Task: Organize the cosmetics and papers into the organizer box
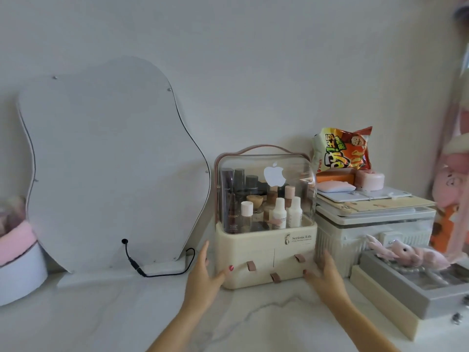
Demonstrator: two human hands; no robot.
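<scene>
A cream organizer box [256,252] stands on the marble counter against the wall, with a clear domed lid, a pink handle and pink drawer tabs. Several cosmetic bottles [279,212] stand inside under the lid, which looks closed. My left hand [206,273] presses flat against the box's lower left corner, thumb on the front. At the lower right side my right hand [323,274] rests with fingers spread. Both hands flank the box base. No loose papers show on the counter.
A wavy mirror [109,161] with a black cable leans on the wall at left. A pink-and-white round box [17,260] sits at far left. Right of the organizer are a white ribbed box [368,232] stacked with boards, a snack bag [342,151] and a grey tray [411,283] holding a pink plush rabbit.
</scene>
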